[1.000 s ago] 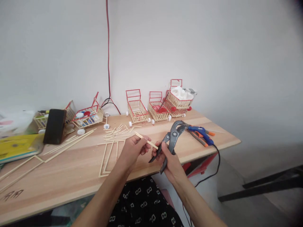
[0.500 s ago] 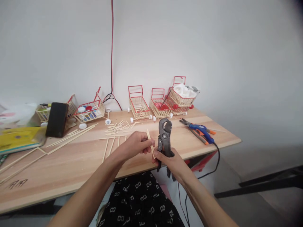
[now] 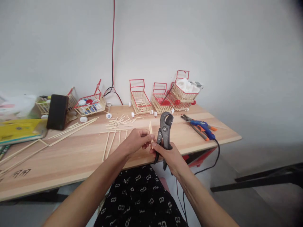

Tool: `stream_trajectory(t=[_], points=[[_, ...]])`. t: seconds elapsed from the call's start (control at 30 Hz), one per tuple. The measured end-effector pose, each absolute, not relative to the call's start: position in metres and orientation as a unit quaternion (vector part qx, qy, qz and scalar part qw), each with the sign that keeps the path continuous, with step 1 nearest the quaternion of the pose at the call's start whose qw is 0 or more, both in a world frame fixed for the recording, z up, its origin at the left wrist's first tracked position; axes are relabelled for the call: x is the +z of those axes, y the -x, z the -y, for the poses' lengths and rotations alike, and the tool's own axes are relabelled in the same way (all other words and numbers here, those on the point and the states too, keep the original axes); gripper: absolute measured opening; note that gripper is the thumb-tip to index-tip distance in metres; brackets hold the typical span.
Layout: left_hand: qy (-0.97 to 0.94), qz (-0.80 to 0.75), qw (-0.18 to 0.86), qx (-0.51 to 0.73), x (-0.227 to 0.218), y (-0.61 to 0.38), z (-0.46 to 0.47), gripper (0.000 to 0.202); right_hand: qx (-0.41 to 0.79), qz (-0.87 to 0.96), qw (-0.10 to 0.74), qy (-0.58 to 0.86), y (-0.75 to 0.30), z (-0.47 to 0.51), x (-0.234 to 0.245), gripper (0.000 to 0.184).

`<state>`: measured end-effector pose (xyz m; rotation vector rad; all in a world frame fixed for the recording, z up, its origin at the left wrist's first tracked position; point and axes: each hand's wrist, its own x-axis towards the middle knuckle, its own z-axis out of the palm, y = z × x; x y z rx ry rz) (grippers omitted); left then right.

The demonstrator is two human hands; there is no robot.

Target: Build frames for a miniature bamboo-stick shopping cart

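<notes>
A person works at a wooden table set against a pale wall, hands close together above its front edge. The left hand pinches thin wooden sticks; the right hand is wrapped around a dark cutter, its thumb at the sticks' lower end. Small red-rimmed carts line the wall side, loose sticks lying before them. Bare wood separates the hands from pliers and a blue corded tool near the right corner; past that edge, grey floor stretches beneath dark bars.
</notes>
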<state>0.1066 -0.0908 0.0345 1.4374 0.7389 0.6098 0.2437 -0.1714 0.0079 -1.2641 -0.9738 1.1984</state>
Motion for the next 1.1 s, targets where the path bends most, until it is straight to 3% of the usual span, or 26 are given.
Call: stream_trajectory(t=[0.1,0.3,0.53,0.67,0.8,0.97,1.1], points=[[-0.598,-0.334,0.677,0.268,0.036,-0.105,0.086,0.035,0.480,0.464,0.513,0.540,-0.250,0.170,0.006,0.033],[-0.519,-0.328,0.755,0.230,0.040,-0.104,0.078,0.035,0.306,0.583,0.447,0.605,-0.265,0.173,0.012,0.028],[-0.521,-0.319,0.753,0.244,0.030,-0.112,0.082,0.031,0.216,0.639,0.381,0.632,-0.264,0.174,0.020,0.025],[-0.556,-0.312,0.731,0.244,0.030,-0.112,0.085,0.030,0.239,0.624,0.381,0.639,-0.262,0.176,0.014,0.025],[-0.657,-0.316,0.630,0.268,0.042,-0.104,0.089,0.032,0.311,0.628,0.366,0.612,-0.276,0.181,0.022,0.023],[-0.728,-0.312,0.572,0.212,0.054,-0.090,0.089,0.032,0.366,0.674,0.277,0.579,-0.320,0.187,0.039,0.050],[-0.742,-0.282,0.586,0.162,0.051,-0.086,0.090,0.029,0.399,0.678,0.198,0.586,-0.338,0.190,0.047,0.058]])
